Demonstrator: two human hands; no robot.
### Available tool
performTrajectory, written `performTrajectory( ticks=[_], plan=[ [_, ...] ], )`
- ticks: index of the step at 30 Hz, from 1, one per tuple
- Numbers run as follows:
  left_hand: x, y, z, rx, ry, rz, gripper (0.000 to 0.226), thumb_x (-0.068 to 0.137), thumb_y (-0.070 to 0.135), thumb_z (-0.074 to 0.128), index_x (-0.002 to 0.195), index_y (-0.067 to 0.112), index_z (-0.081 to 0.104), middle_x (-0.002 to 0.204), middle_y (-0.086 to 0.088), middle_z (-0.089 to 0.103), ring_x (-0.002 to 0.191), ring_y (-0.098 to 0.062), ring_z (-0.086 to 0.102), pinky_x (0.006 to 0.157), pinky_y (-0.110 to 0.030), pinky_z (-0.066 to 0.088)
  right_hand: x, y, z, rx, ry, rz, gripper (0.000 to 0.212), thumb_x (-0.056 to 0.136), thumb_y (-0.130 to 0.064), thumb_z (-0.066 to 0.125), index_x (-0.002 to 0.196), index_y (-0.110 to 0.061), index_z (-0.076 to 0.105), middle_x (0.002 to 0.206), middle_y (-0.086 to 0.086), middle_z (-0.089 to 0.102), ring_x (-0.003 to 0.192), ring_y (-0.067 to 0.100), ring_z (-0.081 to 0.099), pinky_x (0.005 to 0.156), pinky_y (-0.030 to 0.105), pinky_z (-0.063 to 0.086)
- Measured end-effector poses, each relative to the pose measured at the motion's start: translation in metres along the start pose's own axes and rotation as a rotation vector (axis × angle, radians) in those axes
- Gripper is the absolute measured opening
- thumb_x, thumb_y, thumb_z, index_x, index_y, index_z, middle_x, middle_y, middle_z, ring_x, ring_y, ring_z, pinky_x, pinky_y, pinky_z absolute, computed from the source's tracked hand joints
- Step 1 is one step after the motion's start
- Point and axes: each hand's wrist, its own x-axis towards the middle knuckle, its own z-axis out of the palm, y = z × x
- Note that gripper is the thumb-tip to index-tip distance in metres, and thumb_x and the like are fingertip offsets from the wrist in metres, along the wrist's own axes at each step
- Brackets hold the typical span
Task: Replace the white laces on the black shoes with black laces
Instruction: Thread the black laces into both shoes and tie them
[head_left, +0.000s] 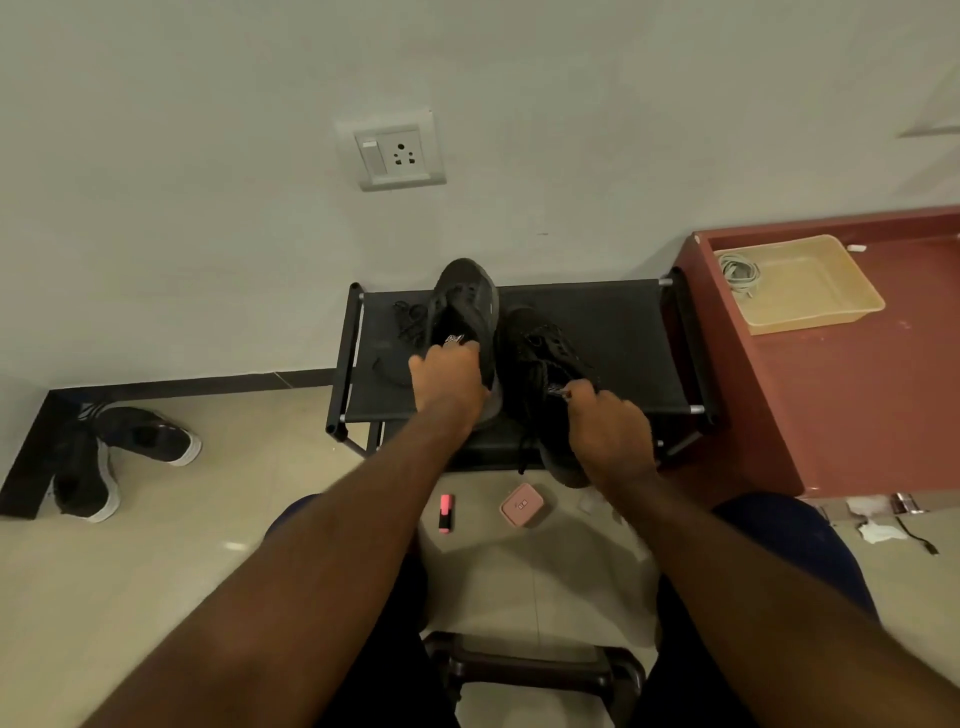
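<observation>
Two black shoes stand on a black fabric shoe rack (613, 332). My left hand (448, 379) grips the collar of the left shoe (467, 301), which is tilted with its toe up. My right hand (608, 426) grips the tongue and collar of the right shoe (540, 353), which carries black laces; one lace end hangs over the rack's front edge. A loose black lace (410, 314) lies coiled on the rack, left of the left shoe. No white lace shows on either shoe.
A red-brown cabinet (831, 395) at the right carries a beige tray (810, 283) with a grey cord. Another pair of dark shoes (119, 457) lies on the floor at left. A pink marker (445, 513) and a pink case (522, 504) lie on the tiles.
</observation>
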Motion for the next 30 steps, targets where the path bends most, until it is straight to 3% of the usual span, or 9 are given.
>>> performTrajectory(
  ticks=[3, 6, 10, 13, 17, 20, 23, 26, 30],
  plan=[
    [-0.009, -0.005, 0.013, 0.228, -0.056, 0.073, 0.027, 0.092, 0.025, 0.056, 0.118, 0.021, 0.059, 0.121, -0.006, 0.06, 0.116, -0.028, 0.051, 0.1, -0.044, 0.033, 0.011, 0.002, -0.001, 0.116, 0.127, 0.33, 0.028, 0.105, -0.027, 0.035, 0.124, -0.012, 0.05, 0.097, 0.015, 0.07, 0.09, 0.039, 0.067, 0.07, 0.042, 0.046],
    [-0.01, -0.012, 0.013, 0.126, -0.06, 0.052, 0.036, 0.091, 0.026, 0.059, 0.126, 0.018, 0.055, 0.13, -0.007, 0.053, 0.122, -0.027, 0.046, 0.107, -0.045, 0.032, 0.009, -0.007, 0.002, 0.108, 0.113, 0.37, 0.027, 0.106, -0.028, 0.034, 0.121, -0.012, 0.05, 0.097, 0.014, 0.07, 0.091, 0.038, 0.067, 0.067, 0.039, 0.041],
    [-0.013, 0.006, 0.0, -0.373, 0.094, 0.147, 0.045, 0.095, 0.03, 0.059, 0.136, 0.014, 0.051, 0.126, -0.004, 0.057, 0.118, -0.017, 0.053, 0.105, -0.033, 0.04, 0.014, -0.03, 0.005, 0.103, 0.061, 0.34, 0.022, 0.105, -0.029, 0.039, 0.119, -0.014, 0.05, 0.1, 0.011, 0.069, 0.089, 0.032, 0.068, 0.07, 0.04, 0.049],
    [-0.019, 0.025, 0.002, -0.644, -0.228, 0.112, 0.046, 0.095, 0.026, 0.06, 0.137, 0.01, 0.049, 0.115, -0.005, 0.067, 0.109, -0.017, 0.062, 0.094, -0.026, 0.047, 0.018, -0.036, 0.005, 0.105, 0.011, 0.355, 0.02, 0.103, -0.03, 0.042, 0.115, -0.016, 0.049, 0.1, 0.009, 0.069, 0.09, 0.031, 0.067, 0.073, 0.041, 0.05],
    [-0.017, 0.029, 0.021, -0.507, -0.301, 0.004, 0.025, 0.091, 0.018, 0.066, 0.113, 0.007, 0.065, 0.105, -0.009, 0.069, 0.1, -0.023, 0.065, 0.09, -0.035, 0.052, 0.016, -0.029, -0.004, 0.187, -0.077, 0.235, 0.02, 0.105, -0.031, 0.037, 0.109, -0.017, 0.05, 0.088, 0.004, 0.062, 0.08, 0.026, 0.06, 0.069, 0.04, 0.048],
    [-0.014, 0.033, 0.009, -0.568, -0.249, -0.073, 0.016, 0.094, 0.017, 0.061, 0.087, 0.005, 0.07, 0.084, -0.01, 0.071, 0.082, -0.024, 0.068, 0.079, -0.037, 0.056, 0.025, -0.011, -0.023, 0.472, -0.118, 0.251, 0.023, 0.106, -0.032, 0.038, 0.105, -0.018, 0.056, 0.083, 0.006, 0.067, 0.078, 0.027, 0.064, 0.072, 0.045, 0.054],
    [-0.003, 0.041, -0.044, -0.88, -0.152, -0.138, 0.021, 0.097, 0.008, 0.051, 0.082, 0.004, 0.064, 0.077, -0.012, 0.068, 0.067, -0.02, 0.065, 0.07, -0.036, 0.058, 0.042, -0.003, -0.069, 0.713, -0.044, 0.3, 0.018, 0.105, -0.027, 0.043, 0.104, -0.014, 0.056, 0.072, 0.008, 0.069, 0.065, 0.022, 0.066, 0.064, 0.04, 0.057],
    [0.02, 0.053, -0.123, -1.063, -0.01, -0.123, 0.023, 0.096, 0.002, 0.039, 0.085, 0.006, 0.059, 0.072, -0.013, 0.064, 0.06, -0.018, 0.062, 0.062, -0.03, 0.056, 0.067, -0.011, -0.147, 0.854, 0.12, 0.317, 0.022, 0.106, -0.024, 0.037, 0.101, -0.01, 0.053, 0.072, 0.012, 0.067, 0.051, 0.021, 0.058, 0.042, 0.025, 0.042],
    [0.036, 0.068, -0.226, -1.395, 0.015, -0.184, 0.018, 0.098, 0.001, 0.042, 0.09, 0.008, 0.057, 0.064, -0.008, 0.055, 0.051, -0.016, 0.052, 0.054, -0.029, 0.052, 0.09, -0.036, -0.253, 1.109, 0.265, 0.283, 0.028, 0.108, -0.023, 0.036, 0.098, -0.006, 0.056, 0.069, 0.012, 0.062, 0.054, 0.021, 0.06, 0.047, 0.027, 0.046]
  ],
)
